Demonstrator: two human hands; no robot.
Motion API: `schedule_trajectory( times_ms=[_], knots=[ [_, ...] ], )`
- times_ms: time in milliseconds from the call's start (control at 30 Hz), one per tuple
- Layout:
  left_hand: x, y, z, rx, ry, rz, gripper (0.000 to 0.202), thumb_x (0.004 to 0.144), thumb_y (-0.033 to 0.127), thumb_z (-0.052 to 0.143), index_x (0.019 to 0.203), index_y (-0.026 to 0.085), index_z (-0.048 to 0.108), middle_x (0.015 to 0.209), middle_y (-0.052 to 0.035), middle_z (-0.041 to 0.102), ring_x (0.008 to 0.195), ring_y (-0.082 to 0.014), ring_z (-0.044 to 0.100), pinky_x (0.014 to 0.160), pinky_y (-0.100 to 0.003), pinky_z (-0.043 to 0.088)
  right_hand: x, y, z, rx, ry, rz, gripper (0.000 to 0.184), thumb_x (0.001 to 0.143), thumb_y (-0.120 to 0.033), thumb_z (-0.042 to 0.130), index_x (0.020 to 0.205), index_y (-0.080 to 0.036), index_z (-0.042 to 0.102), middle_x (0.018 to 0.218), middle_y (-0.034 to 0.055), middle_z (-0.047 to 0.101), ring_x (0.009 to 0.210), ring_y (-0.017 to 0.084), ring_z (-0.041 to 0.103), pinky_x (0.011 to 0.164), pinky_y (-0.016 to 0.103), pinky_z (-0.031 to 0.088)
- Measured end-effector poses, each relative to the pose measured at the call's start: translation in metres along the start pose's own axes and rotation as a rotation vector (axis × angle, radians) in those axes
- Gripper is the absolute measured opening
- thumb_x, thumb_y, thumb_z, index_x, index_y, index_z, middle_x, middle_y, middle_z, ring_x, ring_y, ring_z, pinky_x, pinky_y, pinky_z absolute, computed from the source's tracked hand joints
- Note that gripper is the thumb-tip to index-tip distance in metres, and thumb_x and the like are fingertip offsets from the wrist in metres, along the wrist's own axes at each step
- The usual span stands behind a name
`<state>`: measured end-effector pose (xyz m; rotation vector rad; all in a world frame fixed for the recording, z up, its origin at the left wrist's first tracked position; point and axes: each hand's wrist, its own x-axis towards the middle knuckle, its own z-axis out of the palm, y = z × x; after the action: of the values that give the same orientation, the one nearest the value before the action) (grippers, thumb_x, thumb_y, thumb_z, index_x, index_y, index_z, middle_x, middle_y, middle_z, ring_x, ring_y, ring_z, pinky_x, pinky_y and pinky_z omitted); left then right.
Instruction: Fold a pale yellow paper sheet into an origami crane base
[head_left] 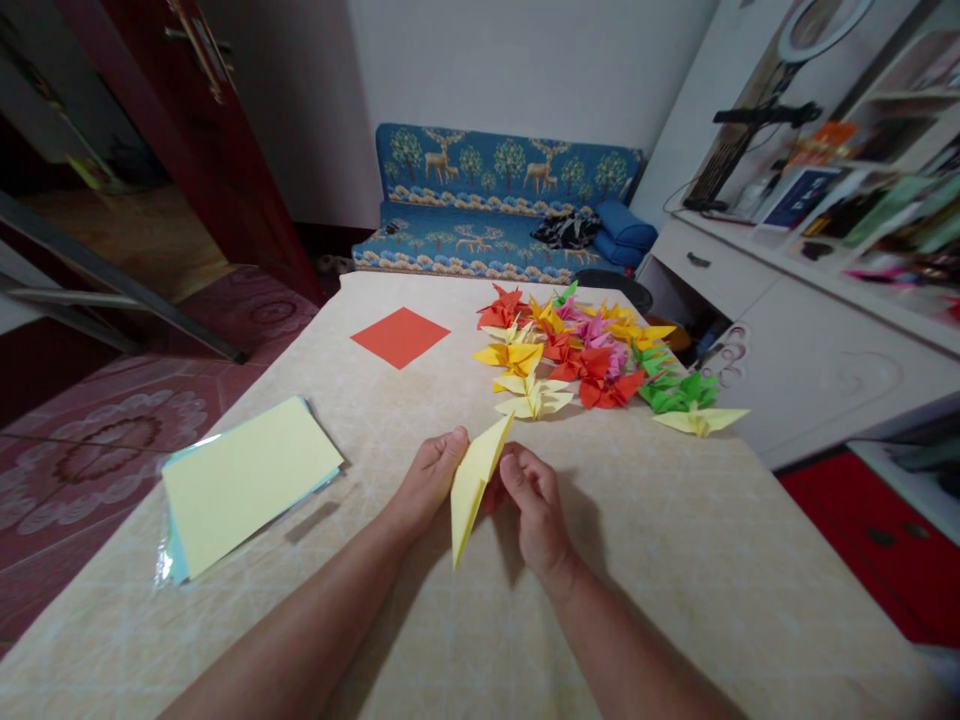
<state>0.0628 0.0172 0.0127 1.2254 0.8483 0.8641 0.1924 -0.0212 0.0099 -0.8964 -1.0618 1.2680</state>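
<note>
A folded piece of pale yellow origami paper (474, 482) is held up on a slant above the near middle of the table, its narrow end toward me. My left hand (431, 478) grips its left side, thumb against the paper. On the other side my right hand (534, 500) is closed with thumb and fingers at the paper's right edge; some fingertips are hidden behind it. Just beyond both hands lies a pale yellow paper crane (535, 397), the nearest of a cluster of folded cranes.
A red paper square (401, 337) lies flat on the cloth-covered table (630, 620). To the left, a stack of yellow sheets (251, 485) rests on clear plastic. Red, orange, pink and green cranes (592, 365) crowd the back right. Beyond stands a blue patterned sofa (480, 222).
</note>
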Motion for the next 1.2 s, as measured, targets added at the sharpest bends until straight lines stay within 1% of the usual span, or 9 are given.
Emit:
schedule_trajectory(
  times_ms=[333,467,633,733,833,900,1033,1067,1200],
  knots=[
    [0.0,0.002,-0.001,0.05,-0.059,0.008,0.064,0.091,0.056,0.028,0.059,0.01,0.061,0.052,-0.0083,0.061,0.045,-0.0121,0.051,0.046,-0.023,0.034,0.0,0.0,0.0,0.003,0.006,0.012,0.025,0.088,-0.039,0.052,0.077,-0.017,0.055,0.059,-0.0037,0.051,0.05,0.009,0.048,0.047,0.02,0.035],
    [-0.002,0.004,0.001,0.034,-0.055,0.008,0.064,0.09,0.055,0.029,0.059,0.01,0.062,0.051,-0.0079,0.06,0.045,-0.0117,0.05,0.046,-0.022,0.033,0.0,0.003,-0.001,0.005,0.03,0.03,0.022,0.088,-0.038,0.052,0.078,-0.018,0.054,0.058,-0.004,0.051,0.049,0.009,0.048,0.047,0.02,0.036],
    [-0.003,0.004,0.0,0.001,-0.069,0.021,0.066,0.091,0.055,0.027,0.059,0.009,0.063,0.055,-0.0096,0.061,0.051,-0.0138,0.054,0.051,-0.024,0.037,0.002,0.003,0.001,-0.017,0.056,0.037,0.019,0.087,-0.035,0.053,0.078,-0.018,0.052,0.058,-0.0046,0.049,0.048,0.009,0.047,0.045,0.02,0.038],
    [-0.002,0.002,-0.001,-0.038,-0.04,0.005,0.062,0.09,0.055,0.032,0.062,0.009,0.064,0.055,-0.0086,0.062,0.05,-0.0133,0.053,0.051,-0.023,0.037,0.003,0.0,0.005,-0.05,0.148,0.007,0.017,0.081,-0.032,0.061,0.09,-0.02,0.052,0.075,-0.0023,0.055,0.052,0.009,0.051,0.044,0.019,0.042],
    [-0.001,0.0,-0.002,-0.104,-0.012,-0.024,0.057,0.087,0.056,0.039,0.065,0.01,0.065,0.055,-0.0065,0.061,0.049,-0.0117,0.051,0.051,-0.022,0.038,0.003,0.0,0.007,-0.077,0.269,-0.088,0.038,0.077,-0.026,0.065,0.109,-0.026,0.045,0.097,0.0011,0.055,0.059,0.01,0.056,0.045,0.02,0.047],
    [0.0,-0.001,-0.002,-0.122,0.016,-0.055,0.056,0.085,0.058,0.042,0.065,0.01,0.064,0.054,-0.0051,0.06,0.046,-0.0106,0.048,0.048,-0.021,0.035,0.002,0.001,0.006,-0.123,0.298,-0.161,0.038,0.078,-0.021,0.063,0.11,-0.028,0.044,0.1,0.0012,0.055,0.059,0.009,0.056,0.047,0.021,0.047],
    [0.0,-0.002,-0.002,-0.093,0.056,-0.048,0.054,0.084,0.057,0.045,0.063,0.01,0.062,0.053,-0.004,0.059,0.046,-0.0097,0.047,0.046,-0.02,0.032,-0.001,0.0,0.003,-0.293,0.177,-0.264,0.006,0.083,-0.016,0.054,0.084,-0.021,0.057,0.082,-0.0005,0.053,0.059,0.009,0.052,0.051,0.021,0.044],
    [0.0,-0.002,-0.002,-0.087,0.058,-0.036,0.054,0.084,0.057,0.045,0.062,0.011,0.062,0.053,-0.0038,0.059,0.046,-0.0095,0.047,0.046,-0.02,0.032,-0.001,-0.001,0.003,-0.306,0.144,-0.258,0.006,0.084,-0.018,0.053,0.082,-0.02,0.059,0.081,0.0,0.052,0.06,0.01,0.052,0.053,0.022,0.044],
    [-0.001,0.001,0.0,-0.098,0.053,-0.034,0.052,0.084,0.056,0.047,0.061,0.011,0.061,0.052,-0.0032,0.059,0.043,-0.0091,0.046,0.046,-0.021,0.033,-0.004,-0.009,0.005,-0.213,0.097,-0.131,0.014,0.086,-0.031,0.052,0.091,-0.019,0.059,0.083,0.0021,0.056,0.07,0.013,0.054,0.059,0.023,0.046]
  ],
)
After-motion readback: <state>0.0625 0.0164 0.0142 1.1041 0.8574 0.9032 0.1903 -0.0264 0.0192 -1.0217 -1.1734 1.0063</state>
